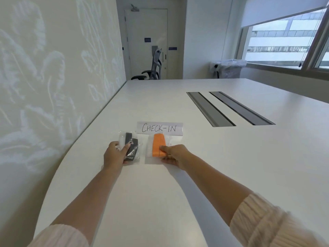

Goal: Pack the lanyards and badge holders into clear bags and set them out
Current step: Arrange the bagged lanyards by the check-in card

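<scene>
Two clear bags lie side by side on the white table (pixel 195 175), just below a paper sign (pixel 159 128) that reads CHECK-IN. The left bag (pixel 130 139) holds a folded black lanyard. My left hand (pixel 114 155) grips that bag at its near left side, thumb on top. The right bag (pixel 158 147) holds a folded orange lanyard. My right hand (pixel 173 155) pinches the right bag's near right corner, thumb pressing on the orange lanyard. Any badge holders inside the bags are too faint to tell.
Two dark cable slots (pixel 229 108) run across the table at the right. A patterned wall (pixel 53 77) borders the table's left edge. An office chair (pixel 151 68) stands by a door at the far end, and a lined bin (pixel 231 68) sits under the window.
</scene>
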Action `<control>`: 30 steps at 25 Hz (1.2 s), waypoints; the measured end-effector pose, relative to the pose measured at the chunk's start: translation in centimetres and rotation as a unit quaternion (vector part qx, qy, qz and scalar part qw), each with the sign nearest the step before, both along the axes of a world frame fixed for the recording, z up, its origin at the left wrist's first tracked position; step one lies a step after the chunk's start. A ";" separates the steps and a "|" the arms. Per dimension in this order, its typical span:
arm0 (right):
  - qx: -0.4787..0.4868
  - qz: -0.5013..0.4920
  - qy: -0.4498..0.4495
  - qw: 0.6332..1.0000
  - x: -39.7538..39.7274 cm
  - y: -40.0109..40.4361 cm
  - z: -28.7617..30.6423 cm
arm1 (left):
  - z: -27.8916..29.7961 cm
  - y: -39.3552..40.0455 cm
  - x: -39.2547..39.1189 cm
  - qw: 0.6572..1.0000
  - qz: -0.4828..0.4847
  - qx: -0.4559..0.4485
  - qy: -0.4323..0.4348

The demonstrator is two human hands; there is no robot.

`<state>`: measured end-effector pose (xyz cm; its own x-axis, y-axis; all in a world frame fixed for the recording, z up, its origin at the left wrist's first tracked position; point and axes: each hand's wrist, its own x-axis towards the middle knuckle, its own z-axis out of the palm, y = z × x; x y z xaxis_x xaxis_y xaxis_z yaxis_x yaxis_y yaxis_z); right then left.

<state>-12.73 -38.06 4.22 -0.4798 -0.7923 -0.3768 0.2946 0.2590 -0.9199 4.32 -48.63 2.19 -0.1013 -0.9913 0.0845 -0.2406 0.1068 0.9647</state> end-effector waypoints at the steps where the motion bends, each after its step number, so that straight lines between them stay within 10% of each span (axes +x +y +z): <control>1: 0.005 0.002 0.005 1.000 -0.1 -0.7 0.0 | -0.1 -0.8 -0.2 1.000 -0.004 -0.001 0.004; 18: 0.007 -0.033 0.081 0.996 -0.5 -3.5 -1.3 | -1.7 -3.4 -1.9 0.913 0.060 -0.146 -0.376; 24: 0.003 -0.095 0.131 0.987 -0.6 -0.4 -1.7 | -1.8 -0.5 -0.5 0.926 0.054 -0.136 -0.348; 30: 0.018 0.062 0.254 0.965 0.8 3.1 -0.5 | -1.9 5.8 1.8 0.918 0.004 -0.159 -0.362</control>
<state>-11.95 -34.98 3.69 -0.5120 -0.8464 -0.1462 -0.2270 0.2976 -0.9273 6.12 -42.82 0.30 -0.2378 -0.9290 0.2834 -0.8093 0.3509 0.4710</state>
